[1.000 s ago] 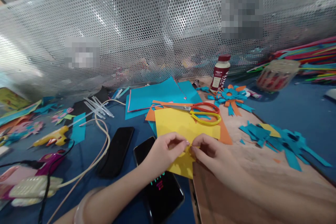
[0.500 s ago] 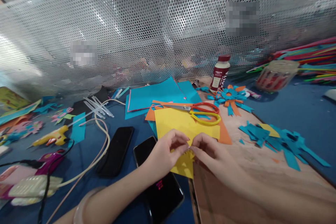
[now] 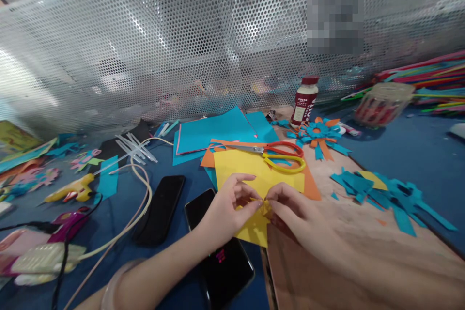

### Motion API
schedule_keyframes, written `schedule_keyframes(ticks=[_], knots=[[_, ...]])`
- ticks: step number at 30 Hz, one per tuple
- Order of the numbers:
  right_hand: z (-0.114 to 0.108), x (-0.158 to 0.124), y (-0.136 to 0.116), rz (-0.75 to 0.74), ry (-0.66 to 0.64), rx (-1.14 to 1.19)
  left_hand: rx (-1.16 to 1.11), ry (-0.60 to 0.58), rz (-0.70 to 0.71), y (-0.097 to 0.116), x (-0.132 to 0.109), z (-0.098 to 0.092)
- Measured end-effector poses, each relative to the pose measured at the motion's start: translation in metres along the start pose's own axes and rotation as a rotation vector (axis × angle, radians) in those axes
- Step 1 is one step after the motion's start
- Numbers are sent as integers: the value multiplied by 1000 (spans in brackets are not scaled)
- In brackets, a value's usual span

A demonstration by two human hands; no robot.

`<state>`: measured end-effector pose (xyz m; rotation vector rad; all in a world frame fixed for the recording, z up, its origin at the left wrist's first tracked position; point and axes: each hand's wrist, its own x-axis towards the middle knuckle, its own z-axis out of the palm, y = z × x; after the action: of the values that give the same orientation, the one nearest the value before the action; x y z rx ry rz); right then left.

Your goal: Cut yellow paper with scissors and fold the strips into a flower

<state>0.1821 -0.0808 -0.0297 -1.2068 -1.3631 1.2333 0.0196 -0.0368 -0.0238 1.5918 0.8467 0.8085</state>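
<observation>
Between the fingertips of both hands is a small fringed piece of yellow paper (image 3: 266, 208), partly covered by the fingers. My left hand (image 3: 232, 206) pinches it from the left, with the index finger raised away. From the right, my right hand (image 3: 292, 208) pinches it between thumb and fingers. Beneath the hands lies a yellow paper sheet (image 3: 236, 167), on top of orange and blue sheets. Scissors (image 3: 267, 151) with one red and one yellow handle rest on the sheets just beyond the hands.
Two phones (image 3: 162, 208) lie at the left, one under my left forearm. Further left are a yellow glue gun (image 3: 72, 189) and cables. Blue paper scraps (image 3: 395, 198), a blue-orange paper flower (image 3: 319, 133), a bottle (image 3: 304, 101) and a jar (image 3: 383, 104) stand or lie right.
My left index finger has lifted and straightened. The fringed yellow piece shows more between the fingertips, while both hands stay in nearly the same place.
</observation>
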Motion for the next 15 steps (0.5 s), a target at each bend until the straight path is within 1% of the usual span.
schedule_keyframes(ticks=[4, 10, 13, 15], knots=[[-1, -1, -3, 47, -14, 38, -18, 16, -1, -1, 1, 0], [1, 1, -2, 52, -19, -12, -48, 34, 20, 0, 1, 0], [0, 2, 0, 50, -17, 36, -68, 50, 24, 1, 1, 0], [-1, 3, 0, 41, -10, 78, -86, 37, 7, 2, 2, 0]])
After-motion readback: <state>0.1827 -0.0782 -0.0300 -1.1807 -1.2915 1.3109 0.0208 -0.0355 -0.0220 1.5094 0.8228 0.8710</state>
